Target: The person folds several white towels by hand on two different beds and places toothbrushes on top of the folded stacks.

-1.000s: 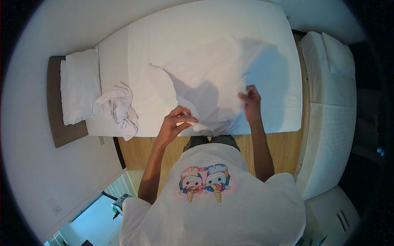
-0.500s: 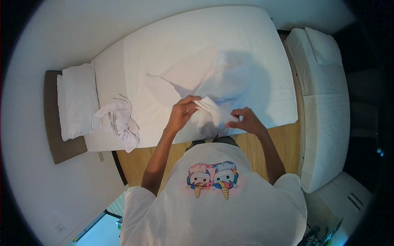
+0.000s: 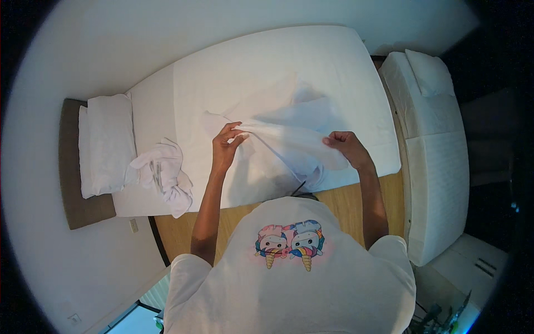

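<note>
A thin white cloth (image 3: 289, 137) is stretched between my two hands, over the near side of the bed. My left hand (image 3: 225, 148) pinches one end of its edge between thumb and fingers. At the other end, my right hand (image 3: 351, 150) grips the cloth, its fingers curled in. The rest of the fabric spreads in loose folds on the white-covered mattress (image 3: 245, 64) and hangs toward my waist. Whether it is a sheet or a cover I cannot tell.
White pillows (image 3: 111, 142) lean by the brown headboard (image 3: 72, 167) at the left. A crumpled pale cloth (image 3: 169, 175) lies beside them. To the right stands a second white bed (image 3: 439, 189) with a pillow (image 3: 428, 72). Wooden floor (image 3: 356, 203) shows between the beds and me.
My hands have moved apart and pulled the bunched cloth out into a stretched span. My left hand went left and slightly up; my right hand went right and up.
</note>
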A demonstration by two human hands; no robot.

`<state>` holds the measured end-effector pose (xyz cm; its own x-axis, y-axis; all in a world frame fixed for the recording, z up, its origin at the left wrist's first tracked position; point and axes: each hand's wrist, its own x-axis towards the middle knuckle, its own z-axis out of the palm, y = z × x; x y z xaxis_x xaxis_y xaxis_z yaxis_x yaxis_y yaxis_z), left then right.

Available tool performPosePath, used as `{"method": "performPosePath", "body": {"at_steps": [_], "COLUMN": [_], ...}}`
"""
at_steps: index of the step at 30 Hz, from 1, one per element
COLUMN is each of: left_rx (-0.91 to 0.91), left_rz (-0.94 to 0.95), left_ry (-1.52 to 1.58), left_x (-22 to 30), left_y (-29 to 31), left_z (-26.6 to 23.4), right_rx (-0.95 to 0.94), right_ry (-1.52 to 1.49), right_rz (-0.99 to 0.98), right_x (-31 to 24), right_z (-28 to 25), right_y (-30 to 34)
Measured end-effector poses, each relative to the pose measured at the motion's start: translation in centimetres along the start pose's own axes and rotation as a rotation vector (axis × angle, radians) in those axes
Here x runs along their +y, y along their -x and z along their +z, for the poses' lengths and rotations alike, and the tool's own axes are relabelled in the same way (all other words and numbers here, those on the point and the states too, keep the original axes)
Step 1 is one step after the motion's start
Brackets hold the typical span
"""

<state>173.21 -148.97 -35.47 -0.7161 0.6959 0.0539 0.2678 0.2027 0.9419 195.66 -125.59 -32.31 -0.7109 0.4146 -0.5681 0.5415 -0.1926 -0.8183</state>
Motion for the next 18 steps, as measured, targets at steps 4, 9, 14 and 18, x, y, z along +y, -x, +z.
{"method": "performPosePath", "body": {"at_steps": [4,9,14,18], "left_rx": [0.077,-0.224,-0.279,-0.275], "left_rz": [0.055,0.090,0.480,0.519], "left_ry": [-0.047,0.030,-0.053,-0.109], "left_x": [1.5,7.0,8.6,8.6], "left_y": [0.2,1.7,0.5,0.2], "left_z": [-0.6,-0.2,0.7,0.0], "right_rx": [-0.197,-0.237,-0.150,-0.158], "right_ry": [-0.321,-0.512,-0.393,-0.325], "right_rz": [-0.144,-0.212,-0.205,-0.225], "right_x": [-1.4,-3.9,-6.5,-7.4], "right_z": [0.5,4.7,8.9,10.4], "right_y": [0.5,-0.8,-1.1,-1.4]}}
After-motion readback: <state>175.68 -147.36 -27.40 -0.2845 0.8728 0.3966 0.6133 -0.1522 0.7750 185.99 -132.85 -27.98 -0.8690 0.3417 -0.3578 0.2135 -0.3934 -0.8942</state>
